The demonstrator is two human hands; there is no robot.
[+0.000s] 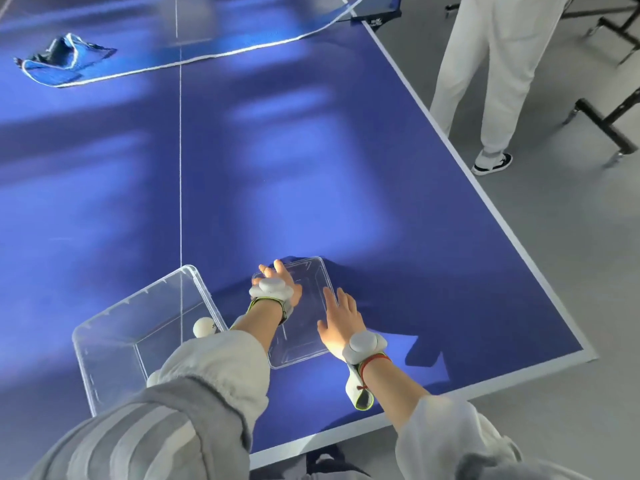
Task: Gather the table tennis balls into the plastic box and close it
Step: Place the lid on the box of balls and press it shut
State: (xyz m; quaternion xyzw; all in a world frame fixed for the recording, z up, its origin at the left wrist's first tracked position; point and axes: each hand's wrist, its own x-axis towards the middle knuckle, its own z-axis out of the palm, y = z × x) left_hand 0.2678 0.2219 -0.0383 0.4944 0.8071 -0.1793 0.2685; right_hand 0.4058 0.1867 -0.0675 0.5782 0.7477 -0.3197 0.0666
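A clear plastic box (114, 318) stands open on the blue table near its front edge. One white table tennis ball (203, 327) shows inside it, against the right wall; my left sleeve hides the box's near corner. To the right of the box the clear lid (313, 271) lies flat on the table. My left hand (281, 284) reaches over the lid's left edge with its fingers stretched out. My right hand (341, 318) lies over the lid's right side, fingers straight. Whether either hand presses on the lid I cannot tell.
The blue table (311, 168) runs far ahead, with its white-lined right edge (485, 188) close by. A slack net (69, 60) lies crumpled at the far left. A person in white trousers (485, 81) stands on the grey floor beside the right edge.
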